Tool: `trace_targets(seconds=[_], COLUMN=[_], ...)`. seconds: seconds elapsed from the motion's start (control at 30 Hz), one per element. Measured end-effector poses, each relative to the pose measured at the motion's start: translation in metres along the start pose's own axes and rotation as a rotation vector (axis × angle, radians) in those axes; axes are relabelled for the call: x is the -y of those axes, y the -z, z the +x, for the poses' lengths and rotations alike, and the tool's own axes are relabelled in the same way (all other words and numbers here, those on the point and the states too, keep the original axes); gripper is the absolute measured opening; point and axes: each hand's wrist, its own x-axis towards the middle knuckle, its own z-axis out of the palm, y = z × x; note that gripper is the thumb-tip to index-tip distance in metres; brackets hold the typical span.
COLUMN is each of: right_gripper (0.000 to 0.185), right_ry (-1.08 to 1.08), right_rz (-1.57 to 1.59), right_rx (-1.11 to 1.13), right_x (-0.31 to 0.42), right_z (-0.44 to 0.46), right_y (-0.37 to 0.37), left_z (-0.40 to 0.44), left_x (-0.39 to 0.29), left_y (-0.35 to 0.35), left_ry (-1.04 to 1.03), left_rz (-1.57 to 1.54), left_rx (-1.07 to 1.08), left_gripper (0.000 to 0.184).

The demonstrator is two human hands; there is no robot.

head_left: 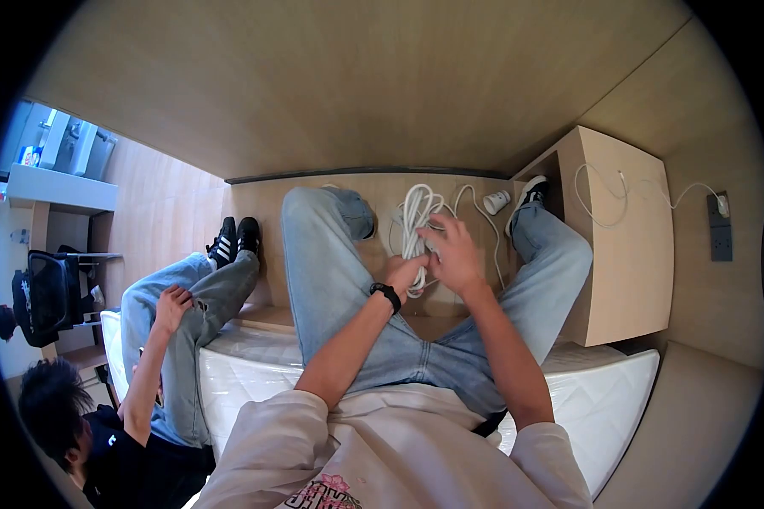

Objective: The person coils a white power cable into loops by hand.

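A long white cable (418, 216) is gathered into narrow loops between my knees. My left hand (405, 273), with a black band at the wrist, is closed around the lower part of the bundle. At its right side, my right hand (454, 256) has bent fingers against the loops and seems to pinch the cable; its fingertips are partly hidden. Loose white cord (484, 222) trails from the bundle across the floor. Close to that cord lies a small white cylindrical object (497, 202), its kind unclear.
I sit on a plastic-wrapped mattress (607, 399), facing a wooden panel (382, 93). To the right stands a bedside cabinet (628, 263) with a thin white cord over it, near a wall socket (721, 237). Another person (165, 373) sits at left; beyond is a black chair (51, 293).
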Motion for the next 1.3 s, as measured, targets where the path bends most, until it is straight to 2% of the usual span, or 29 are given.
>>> trace_targets(seconds=[0.07,0.13,0.17,0.23,0.27,0.33,0.4,0.47,0.53,0.67,0.73,0.77,0.83,0.9,0.93,0.97,1.0,1.03,1.1,1.13,1.17,1.2,1.23,1.3], right_gripper=[0.057,0.058,0.056,0.055,0.053,0.051,0.040,0.037,0.034,0.024,0.022,0.021,0.020,0.019,0.019,0.021,0.023,0.023,0.015,0.015,0.013,0.011,0.011,0.013], right_ry=[0.030,0.059,0.031,-0.001,0.056,0.114,0.147,0.152,0.153,-0.024,-0.110,-0.177,-0.240,-0.534,-0.534,-0.572,-0.608,-0.608,-0.784,-0.783,-0.767,-0.746,-0.747,-0.806], right_rz=[-0.047,-0.096,-0.138,-0.184,-0.217,-0.249,-0.250,-0.272,-0.295,-0.229,-0.196,-0.148,-0.099,0.003,0.002,0.158,0.314,0.314,0.652,0.652,0.836,1.019,1.019,1.217], right_rx=[0.035,0.070,0.076,0.082,0.088,0.093,0.081,0.067,0.051,0.083,0.095,0.065,0.034,-0.085,-0.083,-0.172,-0.261,-0.261,-0.208,-0.208,-0.227,-0.245,-0.245,-0.237], right_x=[0.005,0.009,0.010,0.011,0.009,0.006,0.004,-0.005,-0.012,-0.016,-0.015,-0.015,-0.016,-0.017,-0.019,-0.021,-0.021,-0.021,-0.019,-0.017,-0.014,-0.012,-0.011,-0.009], right_z=[-0.003,-0.004,-0.004,-0.005,-0.006,-0.008,-0.010,-0.008,-0.008,-0.012,-0.011,-0.009,-0.006,-0.005,-0.005,-0.006,-0.004,-0.003,0.000,0.001,0.002,0.002,0.002,0.001], right_y=[-0.004,-0.005,-0.005,-0.006,-0.009,-0.013,-0.018,-0.023,-0.023,-0.019,-0.017,-0.016,-0.017,-0.020,-0.022,-0.024,-0.023,-0.021,-0.015,-0.012,-0.009,-0.007,-0.006,-0.002], left_z=[-0.002,0.001,0.004,0.002,0.004,0.009,0.009,0.004,-0.012,-0.010,-0.009,-0.008,-0.011,-0.007,-0.005,-0.003,0.000,0.002,-0.001,-0.006,-0.009,-0.006,-0.002,0.005], left_x=[0.000,0.005,0.006,0.001,0.002,0.005,0.005,0.004,-0.004,-0.005,-0.007,-0.009,-0.017,-0.014,-0.013,-0.011,-0.008,-0.003,0.002,0.001,-0.001,-0.001,-0.001,0.003], left_y=[-0.004,-0.005,-0.004,-0.004,-0.002,0.004,0.008,0.009,0.003,0.003,0.004,0.005,0.004,0.004,0.004,0.004,0.003,0.000,-0.003,-0.005,-0.006,-0.004,-0.001,0.000], left_ry=[-0.032,-0.257,-0.257,-0.277,-0.276,-0.425,-0.427,-0.427,-0.606,-0.633,-0.804,-0.803,-0.752,-0.743,-0.721,-0.699,-0.700,-0.642,-0.585,-0.558,-0.530,-0.530,-0.524,-0.517], left_rz=[0.105,0.304,0.303,0.521,0.521,0.674,0.700,0.727,0.986,0.892,0.659,0.659,0.336,0.286,0.178,0.069,0.069,0.096,0.124,0.222,0.321,0.320,0.342,0.363], left_rx=[-0.061,-0.108,-0.107,-0.121,-0.117,-0.071,-0.046,-0.020,-0.013,0.060,0.015,0.014,0.050,0.058,0.118,0.178,0.179,0.211,0.241,0.257,0.271,0.269,0.282,0.296], left_gripper=[0.016,0.025,0.025,0.030,0.030,0.032,0.034,0.036,0.042,0.045,0.040,0.040,0.035,0.031,0.030,0.031,0.031,0.034,0.037,0.042,0.047,0.047,0.043,0.039])
